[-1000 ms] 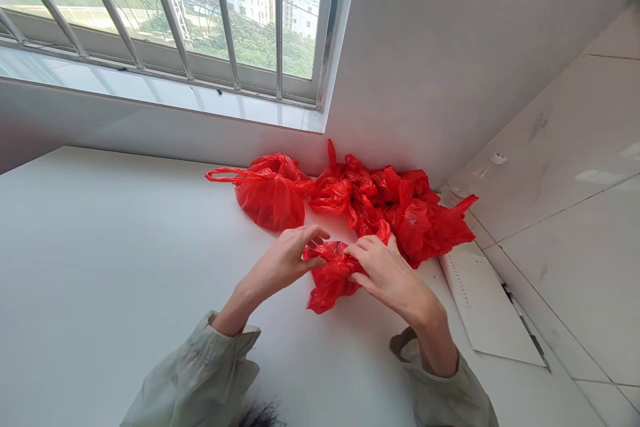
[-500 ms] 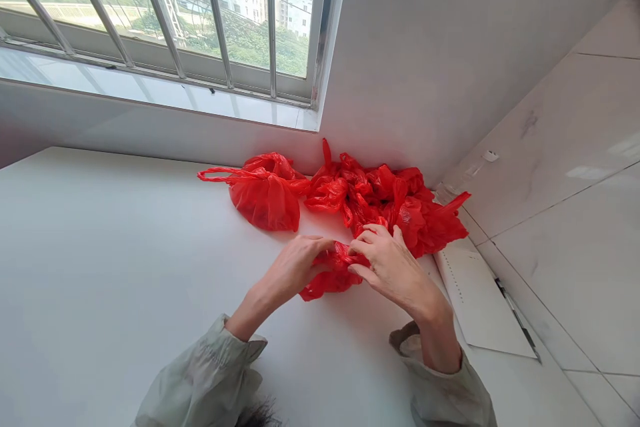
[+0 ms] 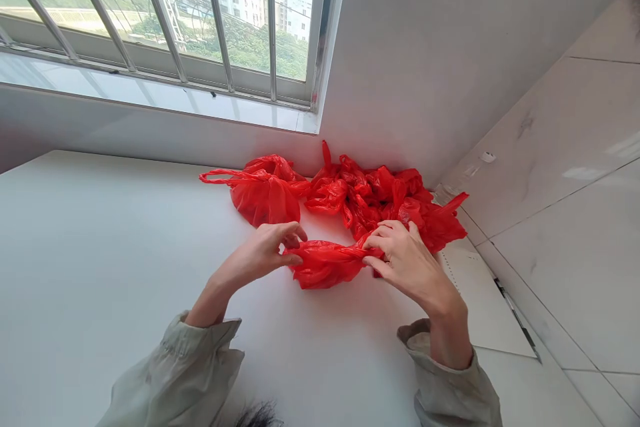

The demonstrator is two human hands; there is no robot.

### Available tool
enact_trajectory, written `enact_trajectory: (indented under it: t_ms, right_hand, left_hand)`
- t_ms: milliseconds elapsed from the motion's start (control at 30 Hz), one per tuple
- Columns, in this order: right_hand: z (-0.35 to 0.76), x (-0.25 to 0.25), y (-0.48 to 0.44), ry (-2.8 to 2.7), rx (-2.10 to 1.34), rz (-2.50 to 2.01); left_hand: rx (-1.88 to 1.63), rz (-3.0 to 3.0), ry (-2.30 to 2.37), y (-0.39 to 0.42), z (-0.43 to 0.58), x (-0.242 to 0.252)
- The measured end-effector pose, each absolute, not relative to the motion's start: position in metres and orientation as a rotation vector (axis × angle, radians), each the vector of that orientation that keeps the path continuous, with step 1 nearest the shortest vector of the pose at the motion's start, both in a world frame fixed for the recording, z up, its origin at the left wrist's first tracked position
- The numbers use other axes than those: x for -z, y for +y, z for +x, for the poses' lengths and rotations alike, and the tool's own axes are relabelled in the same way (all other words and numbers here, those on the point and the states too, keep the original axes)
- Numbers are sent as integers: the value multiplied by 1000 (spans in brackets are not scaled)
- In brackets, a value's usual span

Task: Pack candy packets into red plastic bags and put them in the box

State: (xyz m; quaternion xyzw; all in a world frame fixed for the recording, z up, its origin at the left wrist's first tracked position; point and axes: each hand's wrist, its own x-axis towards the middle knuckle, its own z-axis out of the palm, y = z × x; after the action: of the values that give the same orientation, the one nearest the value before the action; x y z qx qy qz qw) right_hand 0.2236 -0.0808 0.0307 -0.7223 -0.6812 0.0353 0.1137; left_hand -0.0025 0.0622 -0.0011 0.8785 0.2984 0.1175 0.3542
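Note:
A crumpled red plastic bag point(image 3: 325, 264) lies stretched between my two hands on the white table point(image 3: 100, 267). My left hand point(image 3: 263, 250) pinches its left end, fingers closed. Its right end is gripped by my right hand point(image 3: 407, 260), also closed. Just behind them a heap of several more red plastic bags point(image 3: 380, 203) rests against the wall, and a separate tied red bag point(image 3: 263, 192) with a loop handle sits to the left of the heap.
A barred window point(image 3: 200, 20) and its sill run along the back. A tiled wall point(image 3: 560, 167) closes the right side. A flat white sheet point(image 3: 480, 307) lies at the table's right edge, beside my right hand.
My hands have drawn apart, pulling the bunched bag out into a longer strip between them. The heap behind has not moved.

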Motion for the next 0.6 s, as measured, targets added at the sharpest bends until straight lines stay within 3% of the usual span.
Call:
enact_trajectory:
  t_ms: [300,600]
  right_hand:
    - [199,-21,-75,-2193,-153,-2014]
    - [217,-29,-75,-2160,-222,-1844]
  left_hand:
    - [-258,2568,481,10,40,2]
    - [-377,2490,503,38,18,-4]
